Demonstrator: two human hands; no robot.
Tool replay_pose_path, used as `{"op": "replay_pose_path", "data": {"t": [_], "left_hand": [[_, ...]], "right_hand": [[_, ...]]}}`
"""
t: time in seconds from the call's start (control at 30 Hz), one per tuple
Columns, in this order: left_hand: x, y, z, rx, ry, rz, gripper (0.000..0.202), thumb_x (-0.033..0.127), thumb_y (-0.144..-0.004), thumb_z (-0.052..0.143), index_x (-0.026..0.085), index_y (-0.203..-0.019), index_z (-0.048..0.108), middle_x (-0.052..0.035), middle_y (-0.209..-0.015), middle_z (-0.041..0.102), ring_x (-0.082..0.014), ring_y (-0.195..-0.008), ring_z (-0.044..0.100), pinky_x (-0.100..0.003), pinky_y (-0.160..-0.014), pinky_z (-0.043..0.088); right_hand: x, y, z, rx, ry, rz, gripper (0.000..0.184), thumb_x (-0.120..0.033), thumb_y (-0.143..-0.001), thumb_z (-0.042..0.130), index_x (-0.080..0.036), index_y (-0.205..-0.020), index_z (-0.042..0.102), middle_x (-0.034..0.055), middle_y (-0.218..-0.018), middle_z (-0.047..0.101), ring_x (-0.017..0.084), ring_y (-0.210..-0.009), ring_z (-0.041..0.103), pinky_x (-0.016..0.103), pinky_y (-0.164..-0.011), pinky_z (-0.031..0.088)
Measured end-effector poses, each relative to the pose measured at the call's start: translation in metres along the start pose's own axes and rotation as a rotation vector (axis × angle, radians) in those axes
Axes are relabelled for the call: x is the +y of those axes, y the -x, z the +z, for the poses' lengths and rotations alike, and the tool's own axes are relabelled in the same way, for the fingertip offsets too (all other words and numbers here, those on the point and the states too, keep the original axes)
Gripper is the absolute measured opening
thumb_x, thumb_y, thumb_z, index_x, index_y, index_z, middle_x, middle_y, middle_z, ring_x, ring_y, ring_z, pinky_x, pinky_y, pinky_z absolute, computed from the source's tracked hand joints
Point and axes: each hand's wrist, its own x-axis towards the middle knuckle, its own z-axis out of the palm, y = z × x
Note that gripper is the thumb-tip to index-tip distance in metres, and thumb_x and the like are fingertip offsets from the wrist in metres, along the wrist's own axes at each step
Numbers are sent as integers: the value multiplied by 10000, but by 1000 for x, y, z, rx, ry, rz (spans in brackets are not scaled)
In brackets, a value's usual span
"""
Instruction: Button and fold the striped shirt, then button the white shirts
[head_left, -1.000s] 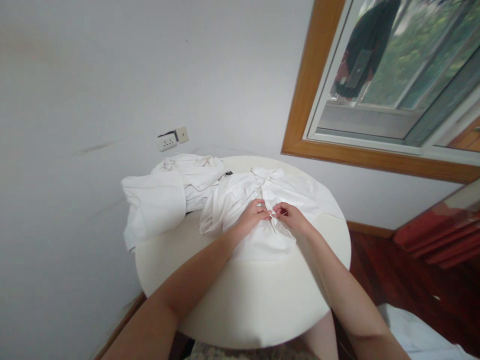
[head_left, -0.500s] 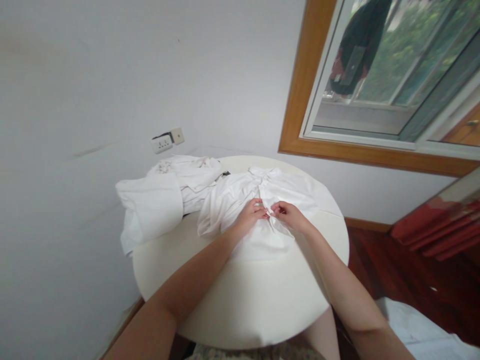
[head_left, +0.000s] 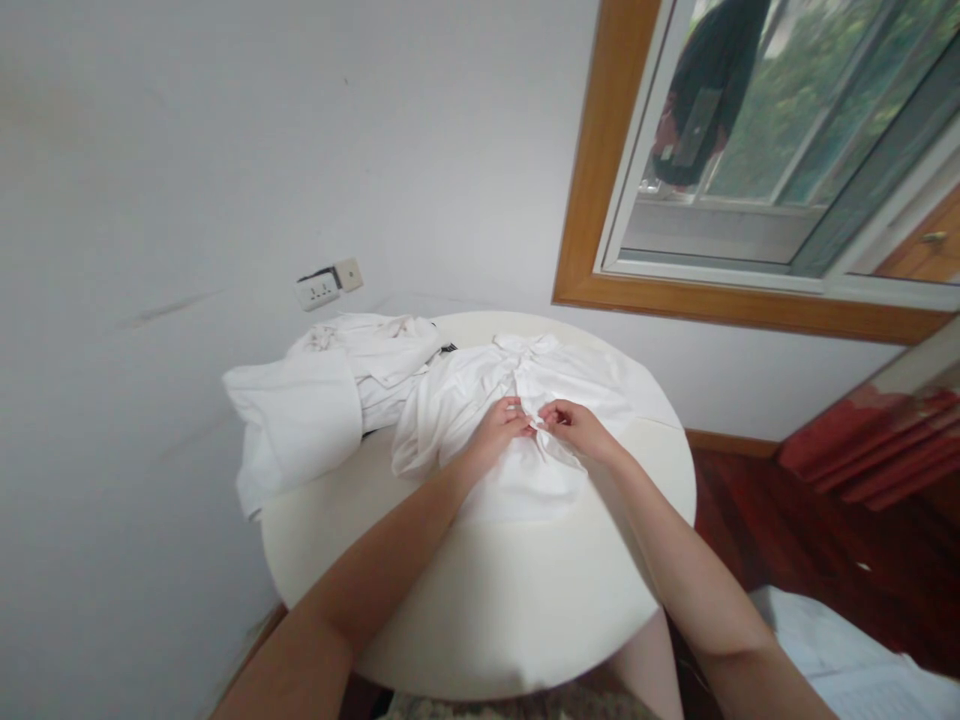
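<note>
A rumpled white shirt [head_left: 442,405] lies spread on the round table, its collar toward the wall and its front opening running down toward me. My left hand [head_left: 496,430] pinches the left side of that opening with bent fingers. Close beside it, my right hand [head_left: 576,427] has thumb and fingertips closed on the other edge. The two sets of fingertips nearly meet at the middle of the shirt. Whether a button sits between them is too small to tell.
The round cream table [head_left: 480,610] stands against the wall. A heap of white clothes [head_left: 300,405] hangs over its left edge. Behind are a wall socket [head_left: 318,291] and a wood-framed window [head_left: 720,309]. A red curtain [head_left: 862,440] hangs at right, with pale cloth [head_left: 847,650] below.
My view has shifted slightly. Both hands stay at the same place on the shirt's front, with only small finger movements.
</note>
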Motion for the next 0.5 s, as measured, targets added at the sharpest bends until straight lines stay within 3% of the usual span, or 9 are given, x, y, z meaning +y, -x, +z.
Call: {"op": "replay_pose_path", "data": {"t": [0.5], "left_hand": [[-7, -3, -3, -48, 37, 21, 466, 255, -677, 723, 166, -1046, 453, 5, -750, 619, -130, -688, 617, -316, -757, 473]], "right_hand": [[-7, 2, 0, 36, 126, -95, 211, -363, -739, 588, -164, -809, 587, 7, -744, 573, 122, -674, 501, 239, -640, 401]]}}
